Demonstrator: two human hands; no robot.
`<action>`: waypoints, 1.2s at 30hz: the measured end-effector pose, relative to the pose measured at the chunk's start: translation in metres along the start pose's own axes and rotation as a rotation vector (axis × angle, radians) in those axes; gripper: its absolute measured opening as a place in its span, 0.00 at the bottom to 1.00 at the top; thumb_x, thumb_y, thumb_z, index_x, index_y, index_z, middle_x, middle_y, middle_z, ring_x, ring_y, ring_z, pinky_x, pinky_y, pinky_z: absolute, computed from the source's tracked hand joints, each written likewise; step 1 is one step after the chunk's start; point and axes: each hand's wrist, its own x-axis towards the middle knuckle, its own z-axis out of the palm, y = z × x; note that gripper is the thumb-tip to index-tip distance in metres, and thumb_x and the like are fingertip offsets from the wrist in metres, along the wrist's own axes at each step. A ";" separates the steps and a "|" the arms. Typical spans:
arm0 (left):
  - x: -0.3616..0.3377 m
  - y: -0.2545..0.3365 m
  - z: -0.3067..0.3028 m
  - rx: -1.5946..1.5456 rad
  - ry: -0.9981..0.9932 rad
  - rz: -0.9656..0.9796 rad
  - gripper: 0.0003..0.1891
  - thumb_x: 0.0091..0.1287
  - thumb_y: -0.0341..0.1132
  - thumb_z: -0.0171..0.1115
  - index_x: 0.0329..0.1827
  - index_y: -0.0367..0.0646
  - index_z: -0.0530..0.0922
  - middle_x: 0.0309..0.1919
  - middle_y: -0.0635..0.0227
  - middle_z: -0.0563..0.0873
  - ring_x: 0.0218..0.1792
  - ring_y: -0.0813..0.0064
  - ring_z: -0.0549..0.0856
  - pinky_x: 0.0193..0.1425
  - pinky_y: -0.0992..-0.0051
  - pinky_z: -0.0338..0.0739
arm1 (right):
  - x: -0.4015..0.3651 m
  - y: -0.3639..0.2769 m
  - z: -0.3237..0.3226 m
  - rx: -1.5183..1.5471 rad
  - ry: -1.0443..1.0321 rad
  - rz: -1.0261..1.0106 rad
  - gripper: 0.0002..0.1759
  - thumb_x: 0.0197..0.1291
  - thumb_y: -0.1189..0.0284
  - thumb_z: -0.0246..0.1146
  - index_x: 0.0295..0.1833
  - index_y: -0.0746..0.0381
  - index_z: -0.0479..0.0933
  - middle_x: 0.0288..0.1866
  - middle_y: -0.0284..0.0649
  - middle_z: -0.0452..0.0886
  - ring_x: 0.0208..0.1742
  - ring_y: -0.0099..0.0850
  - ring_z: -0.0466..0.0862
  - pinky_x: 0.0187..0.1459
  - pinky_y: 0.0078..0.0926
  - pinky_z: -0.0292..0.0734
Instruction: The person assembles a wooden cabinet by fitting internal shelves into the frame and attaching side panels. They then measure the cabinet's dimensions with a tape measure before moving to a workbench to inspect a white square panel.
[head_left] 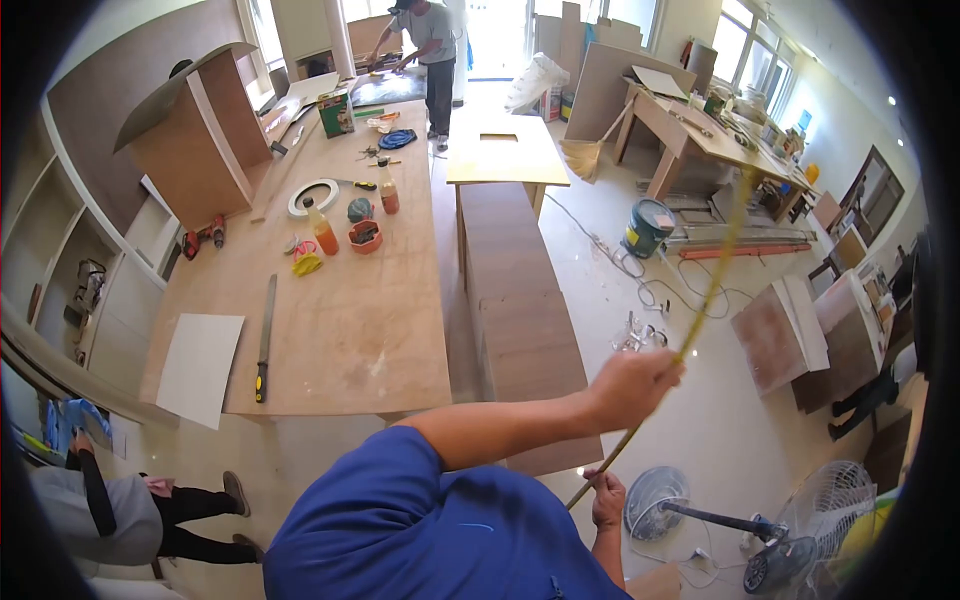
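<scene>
A long, thin yellow strip [712,290], which looks like a tape measure's blade, runs diagonally up to the right in front of me. My left hand [632,390] reaches across my body with its fingers closed around the strip. Lower down, my right hand [606,498] is closed on the strip's darker lower stretch, close to my chest. The upper end is blurred and overlaps the far workbench in view. Beyond my left forearm lies a long brown wooden panel or box [525,330].
At left, a large worktable [350,340] carries a handsaw [266,340], white sheet [200,368], bottles, tape roll and drill [204,238]. A fan [830,510] stands at lower right; cables and a bucket [648,226] are on the floor. Co-workers [425,50] are nearby.
</scene>
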 end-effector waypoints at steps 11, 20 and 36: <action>0.004 0.049 0.023 0.037 0.014 0.264 0.09 0.69 0.34 0.60 0.32 0.38 0.75 0.16 0.53 0.78 0.20 0.49 0.80 0.26 0.58 0.73 | -0.014 0.002 0.002 0.174 -0.019 -0.042 0.15 0.71 0.65 0.59 0.44 0.68 0.80 0.37 0.41 0.84 0.41 0.31 0.84 0.54 0.32 0.79; 0.025 0.058 -0.024 -0.166 0.105 0.051 0.12 0.71 0.35 0.59 0.33 0.34 0.78 0.25 0.59 0.86 0.23 0.71 0.86 0.29 0.71 0.79 | -0.023 -0.030 0.009 0.012 -0.123 0.000 0.15 0.71 0.65 0.59 0.43 0.68 0.80 0.32 0.38 0.82 0.38 0.29 0.83 0.47 0.28 0.78; -0.012 -0.374 -0.116 -0.012 0.634 -0.788 0.18 0.67 0.38 0.63 0.54 0.33 0.79 0.46 0.53 0.86 0.49 0.61 0.84 0.54 0.68 0.78 | -0.035 0.000 0.022 -0.191 0.074 0.403 0.16 0.72 0.63 0.57 0.37 0.64 0.78 0.20 0.30 0.73 0.20 0.18 0.71 0.23 0.15 0.66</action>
